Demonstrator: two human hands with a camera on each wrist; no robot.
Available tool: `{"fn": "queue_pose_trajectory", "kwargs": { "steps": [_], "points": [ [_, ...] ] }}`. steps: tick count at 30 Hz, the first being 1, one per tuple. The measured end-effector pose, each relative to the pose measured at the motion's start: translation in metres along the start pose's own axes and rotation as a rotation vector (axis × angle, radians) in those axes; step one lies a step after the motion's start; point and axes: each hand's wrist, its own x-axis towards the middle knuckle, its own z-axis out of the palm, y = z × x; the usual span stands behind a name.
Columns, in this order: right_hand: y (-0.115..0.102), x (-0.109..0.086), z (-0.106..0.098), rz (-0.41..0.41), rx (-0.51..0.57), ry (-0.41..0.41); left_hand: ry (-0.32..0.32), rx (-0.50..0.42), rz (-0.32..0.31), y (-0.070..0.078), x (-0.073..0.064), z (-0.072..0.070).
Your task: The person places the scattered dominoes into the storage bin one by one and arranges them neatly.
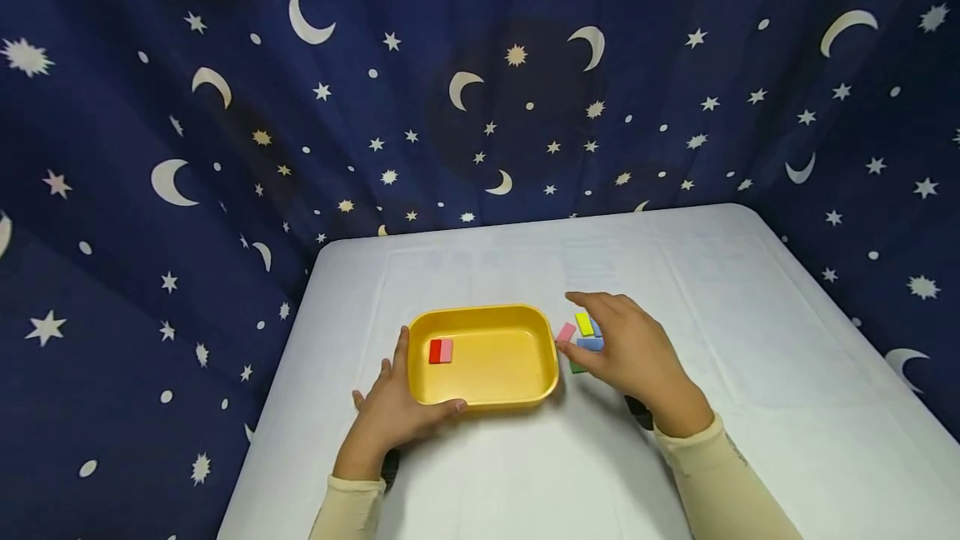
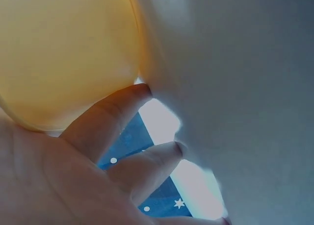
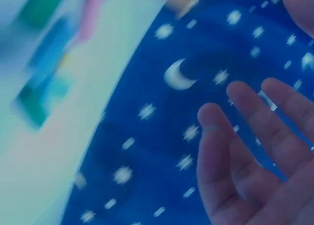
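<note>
In the head view, a yellow tray (image 1: 498,365) on the tabletop (image 1: 480,261) holds adjoining red and pink tiles (image 1: 441,352) at left, the splayed left hand (image 1: 393,413) touching its near-left corner, the spread right hand (image 1: 636,350) gripping nothing beside loose tiles (image 1: 589,344); the left wrist view shows fingers (image 2: 105,119) alongside the tray, the right wrist blurred tiles.

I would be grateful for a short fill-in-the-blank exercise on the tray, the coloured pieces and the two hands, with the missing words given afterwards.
1. The tray contains ____ pieces.
2. Inside it, the pink piece lies beside a ____ one.
3. The person's ____ hand touches the tray's near left corner.
4. The other hand, nearest the loose pieces, is the ____ one.

Missing words: two; red; left; right.
</note>
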Motion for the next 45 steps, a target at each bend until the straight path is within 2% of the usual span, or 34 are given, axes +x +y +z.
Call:
{"fn": "queue_pose_trajectory", "kwargs": {
  "steps": [7,11,18,24,29,34,41,45],
  "points": [
    [0.046,-0.012,-0.009,0.218,-0.011,-0.062,0.010,-0.018,-0.006,-0.002,-0.001,0.000],
    [0.058,-0.016,-0.012,0.268,0.000,-0.067,0.013,-0.015,0.000,0.000,0.001,0.002],
    [0.068,-0.021,0.001,0.354,0.020,-0.146,0.021,0.006,-0.001,0.001,0.000,-0.001],
    [0.074,-0.022,0.005,0.361,0.023,-0.163,0.019,-0.001,-0.003,0.001,0.001,-0.005],
    [0.078,-0.024,0.007,0.347,0.021,-0.172,0.020,-0.020,-0.002,0.000,0.000,-0.003],
    [0.078,-0.027,0.008,0.353,0.013,-0.186,-0.007,-0.028,-0.022,-0.001,-0.005,0.000],
    [0.079,-0.025,0.009,0.331,0.014,-0.187,0.013,-0.026,0.008,0.000,-0.003,-0.003],
    [0.081,-0.026,0.011,0.333,0.006,-0.201,0.003,-0.028,0.003,0.000,-0.001,-0.001]
  ]
}}
